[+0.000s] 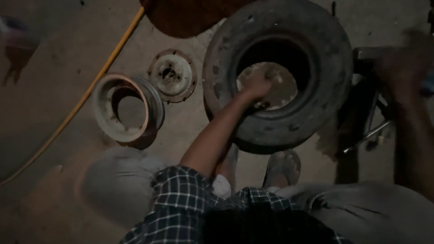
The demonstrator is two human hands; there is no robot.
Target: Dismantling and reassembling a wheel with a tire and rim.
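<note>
Head view, looking straight down at the dusty concrete floor (54, 90) where I crouch. Largest thing before me is the black rubber tyre (325, 58), lying flat, worn and scuffed, its round opening showing bare floor inside. My left hand (257, 86) reaches down into that opening, the forearm crossing the near sidewall; the fingers are curled shut against the inner edge of the tyre, though I cannot tell whether they pinch the bead or only press on it. My right hand (402, 63) is raised off to the right of the tyre, blurred and dark, so I cannot tell whether it is open or closed, or whether it holds anything.

Left of the tyre, well apart from it, lies a rusty wheel rim (129, 108), a hollow ring resting on the floor. Just beside it, between rim and tyre, sits a smaller round metal disc (172, 74) with a hole in its centre. A yellow hose (86, 97) runs diagonally across the floor past the rim. My sandalled foot (284, 167) sits just below the tyre.
</note>
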